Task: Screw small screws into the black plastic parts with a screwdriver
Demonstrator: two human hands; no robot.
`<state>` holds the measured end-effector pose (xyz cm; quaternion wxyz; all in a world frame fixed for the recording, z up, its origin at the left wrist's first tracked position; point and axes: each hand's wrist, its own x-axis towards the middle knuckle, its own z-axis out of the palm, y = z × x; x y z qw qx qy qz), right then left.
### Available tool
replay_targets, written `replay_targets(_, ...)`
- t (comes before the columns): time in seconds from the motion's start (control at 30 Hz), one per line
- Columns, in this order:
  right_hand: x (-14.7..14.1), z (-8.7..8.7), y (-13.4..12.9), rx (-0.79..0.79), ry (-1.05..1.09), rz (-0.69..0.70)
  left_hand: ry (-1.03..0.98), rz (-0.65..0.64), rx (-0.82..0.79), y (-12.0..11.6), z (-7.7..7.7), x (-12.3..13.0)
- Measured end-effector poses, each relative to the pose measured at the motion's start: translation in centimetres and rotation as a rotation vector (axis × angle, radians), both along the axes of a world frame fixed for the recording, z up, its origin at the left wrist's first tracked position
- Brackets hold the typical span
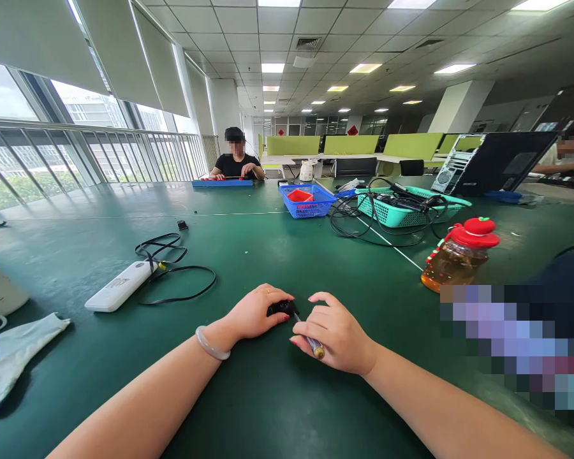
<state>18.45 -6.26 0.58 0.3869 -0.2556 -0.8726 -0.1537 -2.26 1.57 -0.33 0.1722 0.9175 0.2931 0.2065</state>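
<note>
Near the middle of the green table [287, 408], my left hand [256, 312] is closed around a small black part [283, 308], pressing it against the tabletop. Its exact kind is too small to make out. A screwdriver [314, 344] is gripped between the thumb and fingers of my right hand [337, 335]. Its thin metal shaft points up and left, with the tip at the right side of the black part. Whether the tip sits in a screw is hidden. The handle end shows below my fingers.
To the left lie a white power strip [119, 287] with a looped black cable and a cloth glove [22, 357]. A red-lidded bottle [459, 255] stands right, before a teal basket [397, 217] of cables. Behind are a blue basket [310, 207] and a seated person [236, 162].
</note>
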Motion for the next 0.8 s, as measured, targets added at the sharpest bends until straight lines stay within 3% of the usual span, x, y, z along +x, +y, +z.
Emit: replay_targets(0.8,-0.65,0.15,-0.78,0.029,-0.126,0.010,0.026,0.075,-0.066,-0.03,0.23,-0.02)
